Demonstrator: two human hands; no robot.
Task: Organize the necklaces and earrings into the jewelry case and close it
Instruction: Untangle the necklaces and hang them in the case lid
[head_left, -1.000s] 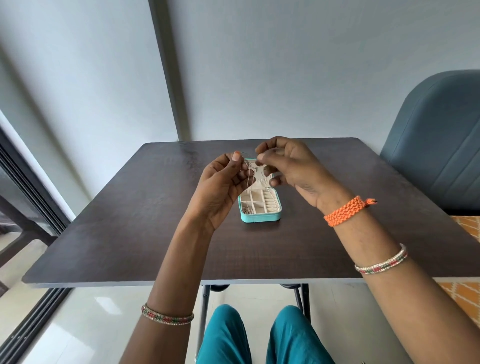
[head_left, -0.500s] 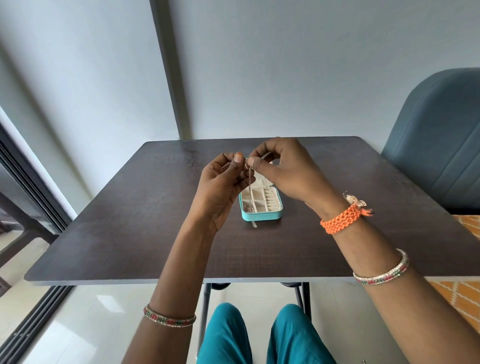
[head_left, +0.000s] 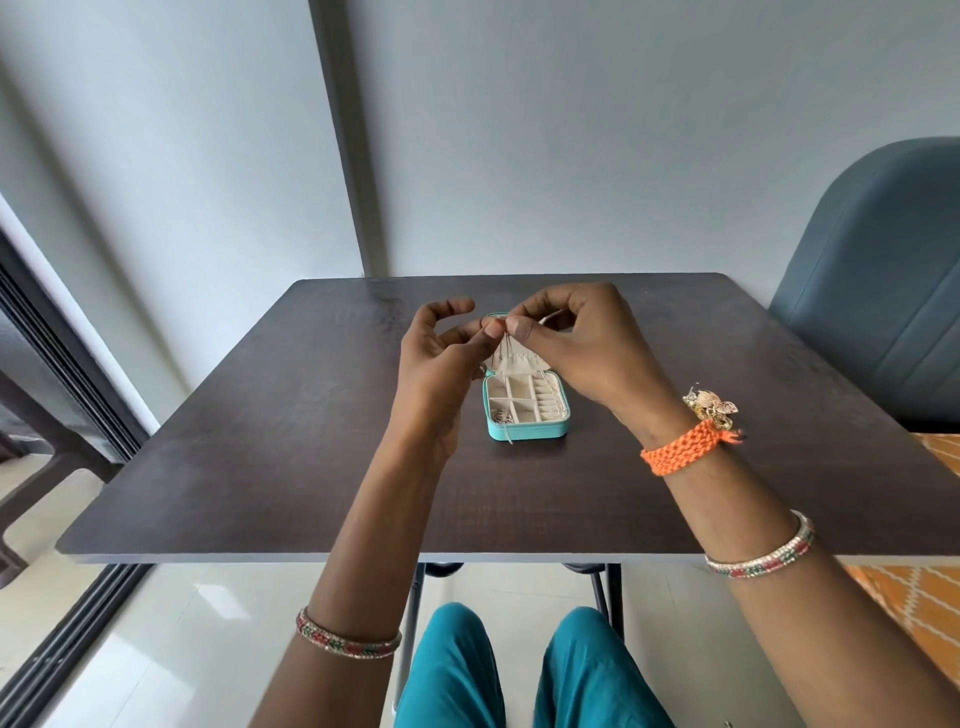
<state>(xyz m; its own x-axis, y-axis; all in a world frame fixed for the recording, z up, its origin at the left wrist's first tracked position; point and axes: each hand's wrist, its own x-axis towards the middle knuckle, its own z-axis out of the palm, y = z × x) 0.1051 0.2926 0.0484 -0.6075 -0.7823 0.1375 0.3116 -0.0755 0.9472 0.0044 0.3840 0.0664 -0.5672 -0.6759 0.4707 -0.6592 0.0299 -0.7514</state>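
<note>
A small turquoise jewelry case (head_left: 527, 430) lies open in the middle of the dark table (head_left: 260, 441), its cream compartments showing and a bit of jewelry in the front left one. Above it, my left hand (head_left: 441, 358) and my right hand (head_left: 576, 343) meet fingertip to fingertip and pinch the top of a thin silver necklace (head_left: 505, 364). The chain hangs down in front of the case's raised lid and its lower end reaches the case's front edge. A gold earring piece (head_left: 710, 408) lies on the table beside my right wrist.
A blue-grey upholstered chair (head_left: 878, 291) stands at the table's right side. A dark sliding door frame (head_left: 57, 338) runs along the left. The table's near edge is just above my knees in teal trousers (head_left: 519, 670).
Both hands have come closer together at the necklace's top, and my left index finger has lifted away. The gold earring piece has come into sight beside my right wrist.
</note>
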